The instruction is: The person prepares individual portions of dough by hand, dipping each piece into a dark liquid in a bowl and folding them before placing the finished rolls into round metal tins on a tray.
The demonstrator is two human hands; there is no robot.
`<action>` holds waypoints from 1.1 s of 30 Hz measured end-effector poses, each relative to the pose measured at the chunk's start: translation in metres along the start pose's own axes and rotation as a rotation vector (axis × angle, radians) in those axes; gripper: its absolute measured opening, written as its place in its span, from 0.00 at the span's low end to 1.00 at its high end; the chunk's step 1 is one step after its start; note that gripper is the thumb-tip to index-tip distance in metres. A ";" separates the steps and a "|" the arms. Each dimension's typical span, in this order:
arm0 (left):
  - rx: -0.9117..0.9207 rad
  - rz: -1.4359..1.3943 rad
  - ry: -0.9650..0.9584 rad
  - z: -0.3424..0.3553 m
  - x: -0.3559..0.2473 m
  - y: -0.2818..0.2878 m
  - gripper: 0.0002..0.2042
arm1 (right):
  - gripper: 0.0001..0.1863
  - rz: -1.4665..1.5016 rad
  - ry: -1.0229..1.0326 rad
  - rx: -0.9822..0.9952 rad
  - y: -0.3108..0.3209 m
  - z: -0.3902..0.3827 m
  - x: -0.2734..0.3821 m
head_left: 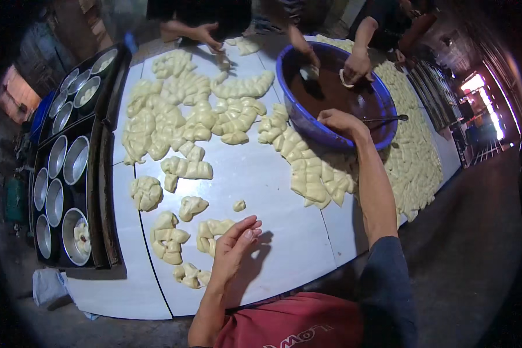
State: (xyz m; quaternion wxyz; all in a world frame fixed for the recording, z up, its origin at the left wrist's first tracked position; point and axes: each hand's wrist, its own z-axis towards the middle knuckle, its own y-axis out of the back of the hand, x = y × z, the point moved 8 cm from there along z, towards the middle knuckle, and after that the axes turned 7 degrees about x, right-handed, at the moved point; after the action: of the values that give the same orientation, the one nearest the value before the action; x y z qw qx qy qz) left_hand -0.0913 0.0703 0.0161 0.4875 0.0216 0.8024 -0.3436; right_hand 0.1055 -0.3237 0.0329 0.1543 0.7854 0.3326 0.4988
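My right hand (339,123) reaches over the near side of a blue basin (296,119), its fingers curled together. Whatever they hold, if anything, is hidden. Smooth brown filling (330,95) lies in the basin, and a dark-handled spoon (391,118) leans over the rim beside my wrist. Above the near part of the table my left hand (235,240) is empty, its fingers stretched out and its thumb close to them. Just behind it sits a folded dough piece (210,235), with a small dough lump (239,205) a little farther off.
Pale dough pieces (197,116) cover the table's far left, and more dough (412,156) spreads right of the basin. Round metal tins (75,160) stand in dark trays at left; one holds dough. Across the table, other people's hands (358,65) work in the basin and at the dough.
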 end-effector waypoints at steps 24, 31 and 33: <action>0.037 -0.310 -0.045 0.051 0.024 -0.020 0.13 | 0.11 1.424 0.373 0.056 -0.221 -0.144 0.085; -0.150 -0.111 -0.130 0.034 0.012 0.011 0.14 | 0.23 0.173 0.474 -0.523 -0.250 -0.175 0.140; -0.178 -0.041 -0.147 0.031 0.011 0.014 0.15 | 0.12 0.181 0.492 -0.679 -0.257 -0.177 0.133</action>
State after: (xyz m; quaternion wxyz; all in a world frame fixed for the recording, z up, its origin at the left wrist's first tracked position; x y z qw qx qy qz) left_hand -0.0682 0.0595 -0.0089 0.5379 -0.0633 0.7920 -0.2817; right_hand -0.1082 -0.0617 0.0565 0.2758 0.5734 0.1062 0.7641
